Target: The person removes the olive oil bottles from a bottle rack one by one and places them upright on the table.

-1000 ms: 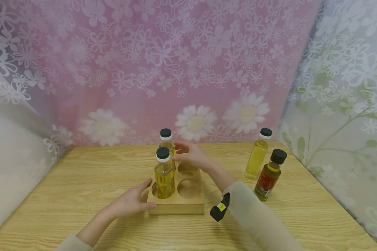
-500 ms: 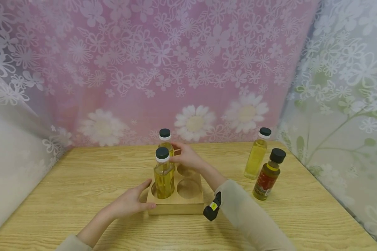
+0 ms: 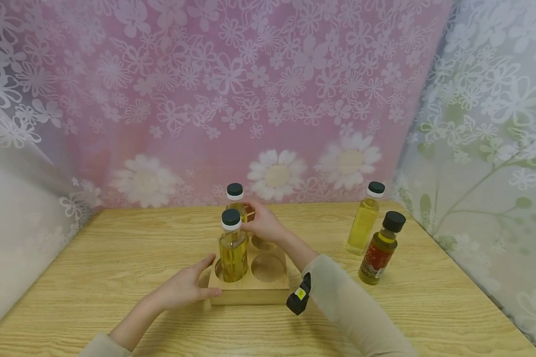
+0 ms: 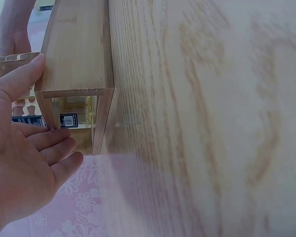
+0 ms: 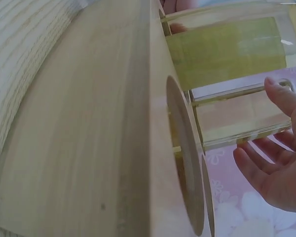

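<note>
A wooden bottle rack (image 3: 250,296) with round holes stands on the table. Two clear bottles of yellow oil with dark caps occupy its left-hand holes: a front bottle (image 3: 234,255) and a rear bottle (image 3: 235,208). My right hand (image 3: 265,223) grips the rear bottle; in the right wrist view the thumb lies on one side of this glass bottle (image 5: 237,116) and the fingers on the other. With fingers extended, my left hand (image 3: 180,287) touches the rack's front left corner. Its thumb lies at the front edge, its other fingertips by the open side panel (image 4: 69,89).
To the right of the rack stand a slim yellow oil bottle (image 3: 362,225) and a darker bottle with a red label (image 3: 378,258). The rack's front right hole (image 3: 268,267) holds nothing. A floral curtain (image 3: 196,99) hangs behind the wooden table (image 3: 129,248).
My right hand has moved slightly left and closed its fingers round the rear bottle. My left hand, the rack and the other bottles stay in place.
</note>
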Tool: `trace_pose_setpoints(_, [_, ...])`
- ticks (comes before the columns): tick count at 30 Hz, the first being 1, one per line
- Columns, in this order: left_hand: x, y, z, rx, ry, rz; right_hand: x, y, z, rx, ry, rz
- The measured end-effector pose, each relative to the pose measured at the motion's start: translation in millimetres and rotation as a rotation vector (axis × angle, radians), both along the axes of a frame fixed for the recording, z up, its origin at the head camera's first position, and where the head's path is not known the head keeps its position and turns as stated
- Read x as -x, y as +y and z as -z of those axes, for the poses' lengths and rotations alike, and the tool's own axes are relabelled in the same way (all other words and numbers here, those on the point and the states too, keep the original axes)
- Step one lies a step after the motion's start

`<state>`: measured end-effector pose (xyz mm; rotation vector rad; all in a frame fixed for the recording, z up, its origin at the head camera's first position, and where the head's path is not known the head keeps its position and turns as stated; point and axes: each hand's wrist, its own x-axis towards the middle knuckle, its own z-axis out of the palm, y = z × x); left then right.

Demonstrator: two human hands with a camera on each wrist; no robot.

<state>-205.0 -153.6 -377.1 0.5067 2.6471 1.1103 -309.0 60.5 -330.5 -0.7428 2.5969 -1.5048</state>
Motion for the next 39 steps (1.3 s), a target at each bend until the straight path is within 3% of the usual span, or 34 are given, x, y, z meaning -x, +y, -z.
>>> trace_pose_setpoints(6, [-0.3,-0.2,0.5,-0.001,0.006,0.006,-3.2,-1,0.0,-0.054,0.023,0.06])
trace_pose_setpoints(13, [-2.1,0.0,0.0,-0.012,0.008,0.011,-4.6,2,-2.1,0.02,0.035,0.105])
trace_pose_setpoints(25, [-1.0,-1.1,1.8,-0.026,0.005,0.021,-8.9,18,-31.4,0.167,0.022,0.066])
trace_pose_setpoints(39, [-2.2,-0.1,0.7,-0.004,0.03,0.013,-15.3,55,-60.5,0.167,0.064,0.084])
